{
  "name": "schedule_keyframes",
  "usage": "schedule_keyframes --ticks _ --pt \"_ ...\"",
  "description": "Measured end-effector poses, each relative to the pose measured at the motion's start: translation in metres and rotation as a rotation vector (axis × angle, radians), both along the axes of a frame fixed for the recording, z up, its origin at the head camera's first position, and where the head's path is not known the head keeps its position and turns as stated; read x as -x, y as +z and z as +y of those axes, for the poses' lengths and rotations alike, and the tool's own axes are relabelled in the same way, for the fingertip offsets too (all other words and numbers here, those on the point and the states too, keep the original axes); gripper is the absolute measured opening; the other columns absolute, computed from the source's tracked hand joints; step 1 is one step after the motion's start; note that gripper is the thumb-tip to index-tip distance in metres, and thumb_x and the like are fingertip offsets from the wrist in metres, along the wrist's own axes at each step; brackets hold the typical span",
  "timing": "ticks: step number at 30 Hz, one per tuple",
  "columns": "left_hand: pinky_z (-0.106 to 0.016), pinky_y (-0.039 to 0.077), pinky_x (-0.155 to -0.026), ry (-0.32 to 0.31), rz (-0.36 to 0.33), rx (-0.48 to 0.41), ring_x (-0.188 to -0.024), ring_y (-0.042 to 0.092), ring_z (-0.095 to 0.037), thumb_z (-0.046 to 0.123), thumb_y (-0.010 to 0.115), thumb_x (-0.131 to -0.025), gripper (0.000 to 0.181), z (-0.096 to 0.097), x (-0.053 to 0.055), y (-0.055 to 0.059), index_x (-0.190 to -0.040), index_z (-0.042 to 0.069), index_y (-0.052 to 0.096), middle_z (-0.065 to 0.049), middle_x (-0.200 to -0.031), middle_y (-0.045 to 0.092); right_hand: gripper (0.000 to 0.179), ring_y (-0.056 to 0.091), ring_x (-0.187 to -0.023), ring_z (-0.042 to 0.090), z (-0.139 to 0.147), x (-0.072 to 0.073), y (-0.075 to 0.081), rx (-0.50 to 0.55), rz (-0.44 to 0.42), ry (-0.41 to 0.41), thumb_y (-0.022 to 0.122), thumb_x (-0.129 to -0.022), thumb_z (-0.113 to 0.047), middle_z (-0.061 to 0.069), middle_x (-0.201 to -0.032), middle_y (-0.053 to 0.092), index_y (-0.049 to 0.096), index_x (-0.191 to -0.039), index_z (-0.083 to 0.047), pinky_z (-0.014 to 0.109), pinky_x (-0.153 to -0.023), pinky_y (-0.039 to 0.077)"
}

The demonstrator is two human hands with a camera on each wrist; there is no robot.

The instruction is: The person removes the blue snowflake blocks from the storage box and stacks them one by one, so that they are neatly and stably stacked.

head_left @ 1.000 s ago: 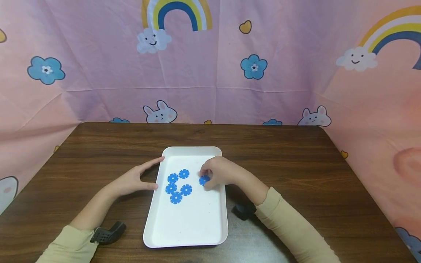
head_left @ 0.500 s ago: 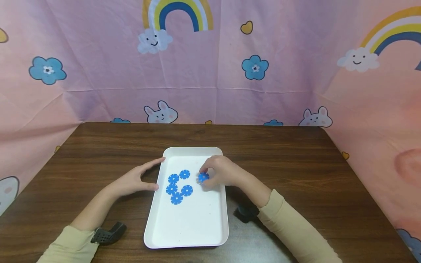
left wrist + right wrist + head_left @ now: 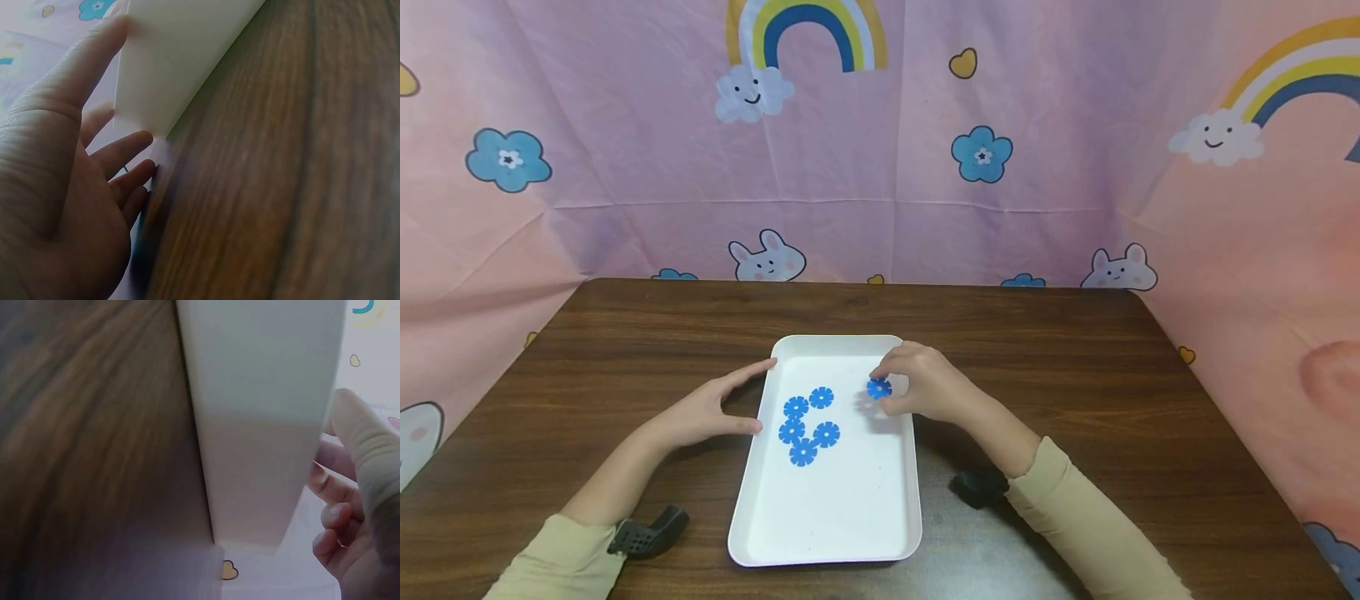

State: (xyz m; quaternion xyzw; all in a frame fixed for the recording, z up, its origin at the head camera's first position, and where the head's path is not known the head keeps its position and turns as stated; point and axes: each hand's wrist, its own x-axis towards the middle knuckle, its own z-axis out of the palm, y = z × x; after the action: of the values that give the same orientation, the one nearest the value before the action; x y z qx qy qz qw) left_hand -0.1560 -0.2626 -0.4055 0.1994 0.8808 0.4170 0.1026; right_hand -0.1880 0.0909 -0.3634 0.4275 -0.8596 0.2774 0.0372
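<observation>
A white tray (image 3: 823,517) lies on the table. Inside its left half several blue snowflake discs (image 3: 797,457) form a curved group, some touching at their edges. My right hand (image 3: 928,385) is over the tray's right side and pinches another blue snowflake disc (image 3: 876,392) between thumb and fingers, above the tray floor. In the right wrist view that disc is hidden behind the tray wall (image 3: 262,425). My left hand (image 3: 696,412) spreads thumb and forefinger along the tray's left rim; the left wrist view has the thumb (image 3: 94,62) at the rim, the other fingers loosely bent.
The tray stands on a dark wooden table (image 3: 1037,358). A pink and purple cloth (image 3: 850,167) printed with rainbows and rabbits hangs behind and beside it. Black wrist cameras sit at the left sleeve (image 3: 647,533) and the right sleeve (image 3: 1075,517).
My right hand has moved right and away from me with the pinched disc, which has come up from the tray floor. The left hand and the grouped discs stay put.
</observation>
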Motion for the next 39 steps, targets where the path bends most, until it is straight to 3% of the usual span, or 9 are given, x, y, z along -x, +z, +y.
schedule_keyframes --ticks 5,16,27,35,39 --pt "-0.071 0.021 -0.099 0.002 -0.001 0.003 -0.138 0.023 -0.04 0.035 0.08 -0.076 0.086 0.0 0.0 0.001 -0.149 0.026 0.035 -0.013 -0.152 0.031 0.027 0.057 -0.092 0.015 0.011 -0.003 0.003 0.05 0.05 0.018 0.079 -0.075 -0.015 0.001 -0.099 0.068 0.074 -0.101 -0.007 0.024 -0.073 0.05" --pt "-0.07 0.022 -0.099 0.002 -0.002 0.005 -0.138 0.023 -0.04 0.035 0.08 -0.076 0.086 0.001 -0.001 0.001 -0.149 0.027 0.035 -0.013 -0.152 0.031 0.026 0.055 -0.086 0.01 0.041 -0.006 -0.004 0.156 0.139 0.044 0.077 -0.072 -0.01 -0.003 -0.093 0.067 0.074 -0.098 -0.008 0.023 -0.071 0.05" --pt "-0.07 0.022 -0.099 -0.001 -0.006 0.004 -0.139 0.022 -0.04 0.034 0.08 -0.076 0.086 0.0 0.0 -0.001 -0.149 0.028 0.034 -0.013 -0.153 0.03 0.025 0.055 -0.085 0.01 0.066 -0.01 -0.01 0.154 0.111 0.004 0.078 -0.074 -0.011 -0.004 -0.094 0.066 0.075 -0.098 -0.007 0.023 -0.062 0.051" --pt "-0.072 0.02 -0.099 -0.004 -0.008 -0.006 -0.139 0.021 -0.04 0.033 0.08 -0.077 0.085 -0.001 0.001 -0.001 -0.149 0.029 0.034 -0.012 -0.153 0.03 0.027 0.056 -0.084 0.013 0.083 -0.01 -0.013 0.161 0.135 -0.017 0.08 -0.072 -0.009 -0.001 -0.094 0.067 0.075 -0.098 -0.006 0.024 -0.06 0.052" --pt "-0.072 0.02 -0.099 0.0 -0.006 -0.003 -0.139 0.021 -0.041 0.034 0.08 -0.076 0.085 -0.001 0.001 -0.001 -0.149 0.028 0.035 -0.013 -0.153 0.03 0.027 0.057 -0.084 0.015 0.091 -0.01 -0.014 0.145 0.099 -0.042 0.081 -0.072 -0.009 -0.001 -0.094 0.067 0.075 -0.098 -0.006 0.026 -0.06 0.052"
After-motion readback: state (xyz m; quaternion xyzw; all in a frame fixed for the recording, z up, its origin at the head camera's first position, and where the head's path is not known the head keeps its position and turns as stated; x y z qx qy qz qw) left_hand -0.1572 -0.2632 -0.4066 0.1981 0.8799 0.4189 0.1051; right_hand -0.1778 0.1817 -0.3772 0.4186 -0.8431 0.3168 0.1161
